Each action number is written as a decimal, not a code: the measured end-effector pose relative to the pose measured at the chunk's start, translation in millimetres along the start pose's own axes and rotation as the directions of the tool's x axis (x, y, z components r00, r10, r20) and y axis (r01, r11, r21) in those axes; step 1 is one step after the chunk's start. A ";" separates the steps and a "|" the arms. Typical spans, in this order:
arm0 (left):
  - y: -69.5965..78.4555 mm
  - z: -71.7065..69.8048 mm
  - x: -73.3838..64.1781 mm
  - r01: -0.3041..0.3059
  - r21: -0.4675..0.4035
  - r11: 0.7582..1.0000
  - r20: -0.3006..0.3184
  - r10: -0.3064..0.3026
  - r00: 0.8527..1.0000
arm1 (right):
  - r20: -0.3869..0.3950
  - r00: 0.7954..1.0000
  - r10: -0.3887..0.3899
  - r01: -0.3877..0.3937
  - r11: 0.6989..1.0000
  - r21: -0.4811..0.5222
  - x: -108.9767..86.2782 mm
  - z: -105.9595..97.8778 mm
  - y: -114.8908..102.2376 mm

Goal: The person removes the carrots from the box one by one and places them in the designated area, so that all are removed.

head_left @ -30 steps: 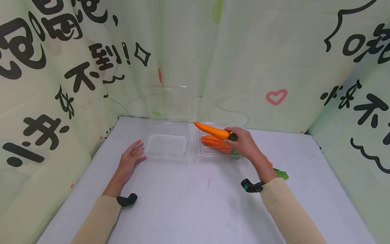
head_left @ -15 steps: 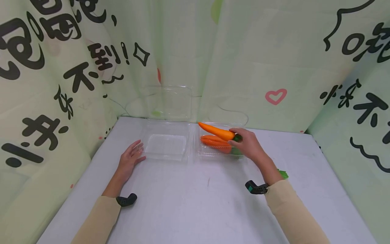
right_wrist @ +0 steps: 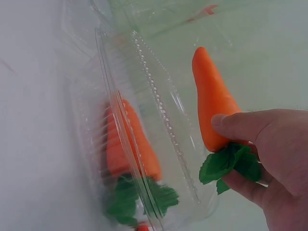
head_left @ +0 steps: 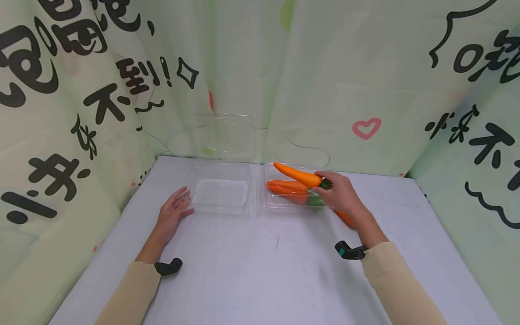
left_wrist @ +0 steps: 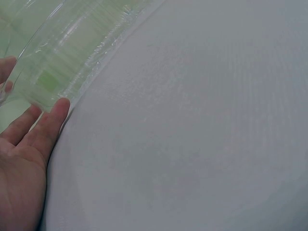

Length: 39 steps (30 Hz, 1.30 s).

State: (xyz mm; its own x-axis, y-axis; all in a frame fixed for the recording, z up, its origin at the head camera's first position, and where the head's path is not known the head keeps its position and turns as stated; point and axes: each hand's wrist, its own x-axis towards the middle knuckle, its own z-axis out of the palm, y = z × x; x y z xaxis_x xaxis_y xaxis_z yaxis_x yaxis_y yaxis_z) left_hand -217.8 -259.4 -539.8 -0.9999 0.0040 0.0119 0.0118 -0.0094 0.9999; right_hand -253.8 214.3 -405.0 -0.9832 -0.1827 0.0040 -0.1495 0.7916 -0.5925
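My right hand (head_left: 336, 192) pinches an orange carrot (head_left: 298, 174) near its leafy end, its tip pointing left. The carrot is above the right clear plastic box (head_left: 270, 203), in which another carrot (head_left: 282, 187) with green leaves (right_wrist: 125, 202) lies. In the right wrist view, thumb and fingers grip the held carrot (right_wrist: 211, 106) beside the box wall. My left hand (head_left: 172, 214) is at the left side of the left clear plastic box (head_left: 221, 210), fingers extended. The left wrist view has its fingertips (left_wrist: 60, 108) at the clear plastic edge.
A further carrot (head_left: 345, 219) lies on the white table (head_left: 260, 271), partly hidden behind my right forearm. The left box's raised lid (head_left: 225, 135) stands against the printed curtain (head_left: 317, 90) at the back.
My right hand has moved to the right with the carrot, still above the right box. The left hand stays at the left box.
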 end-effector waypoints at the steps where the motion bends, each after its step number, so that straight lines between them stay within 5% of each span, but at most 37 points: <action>1: 0.0 0.1 -0.1 0.003 -0.001 1.000 -0.001 -0.003 1.000 | -0.002 1.000 0.001 -0.001 1.000 0.000 -0.9 -1.4 1.0; 15: 2.2 1.7 -2.9 -0.002 0.020 1.000 0.001 0.002 1.000 | -0.043 0.998 -0.041 0.040 0.999 -0.023 -9.1 -11.0 18.6; 39: 6.1 3.7 -3.5 -0.003 0.001 1.000 -0.010 0.003 1.000 | -0.085 0.996 0.041 -0.044 0.998 -0.040 -24.4 -28.6 42.4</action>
State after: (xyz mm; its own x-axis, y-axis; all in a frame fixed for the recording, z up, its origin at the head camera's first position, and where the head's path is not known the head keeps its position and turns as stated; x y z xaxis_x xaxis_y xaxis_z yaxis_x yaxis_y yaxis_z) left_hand -214.2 -255.9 -533.7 -0.9999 -0.0062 0.0144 0.0145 -0.0084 0.9999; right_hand -239.1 269.0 -407.1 -0.9938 -0.0998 0.0485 -0.1098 0.8214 -0.5597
